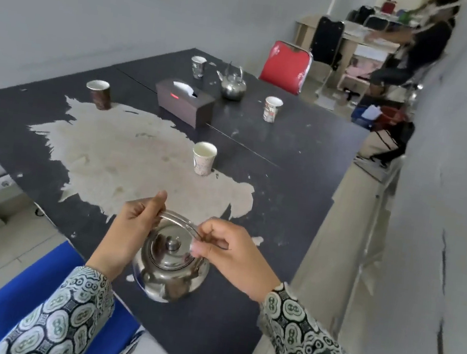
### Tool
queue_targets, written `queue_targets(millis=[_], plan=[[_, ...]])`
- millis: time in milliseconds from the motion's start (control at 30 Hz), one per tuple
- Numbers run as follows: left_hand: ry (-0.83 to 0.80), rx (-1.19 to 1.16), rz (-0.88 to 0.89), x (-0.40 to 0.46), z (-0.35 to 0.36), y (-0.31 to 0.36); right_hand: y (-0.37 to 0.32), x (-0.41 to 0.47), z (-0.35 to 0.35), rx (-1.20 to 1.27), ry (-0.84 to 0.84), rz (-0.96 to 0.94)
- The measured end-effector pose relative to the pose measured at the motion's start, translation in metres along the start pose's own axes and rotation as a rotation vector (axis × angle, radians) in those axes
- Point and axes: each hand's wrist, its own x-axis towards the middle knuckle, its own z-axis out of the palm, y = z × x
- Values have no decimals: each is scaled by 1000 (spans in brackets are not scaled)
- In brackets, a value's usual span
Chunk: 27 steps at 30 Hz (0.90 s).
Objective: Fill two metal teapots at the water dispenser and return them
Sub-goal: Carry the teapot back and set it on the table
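A shiny metal teapot [169, 269] with its lid on sits near the front edge of the dark table [288, 160]. Its wire handle arches over the lid, and both my hands grip it. My left hand [127, 231] pinches the handle's left end with the thumb up. My right hand [233, 257] holds the handle's right end between thumb and fingers. A second metal teapot [233, 86] stands at the far end of the table, its handle upright, untouched.
Several paper cups [204, 158] [99, 94] [272, 109] [198, 66] and a dark tissue box [184, 105] stand on the table, whose top is worn pale in the middle. A blue chair [43, 279] is at my left, a red chair [287, 66] beyond. A person [412, 51] stands at back right.
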Motion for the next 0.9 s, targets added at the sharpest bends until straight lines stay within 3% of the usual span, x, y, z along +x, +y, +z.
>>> queue_targets(millis=[200, 367, 467, 600, 900], plan=[[258, 153, -13, 86, 9, -21, 36, 104, -18, 60, -30, 10], [519, 348, -4, 104, 28, -57, 69, 184, -24, 42, -58, -17], [415, 535, 44, 127, 48, -86, 85, 234, -25, 30, -106, -42], [296, 691, -100, 162, 59, -105, 92, 283, -21, 7, -154, -50], [192, 997, -365, 248, 29, -104, 95, 381, -11, 37, -128, -19]])
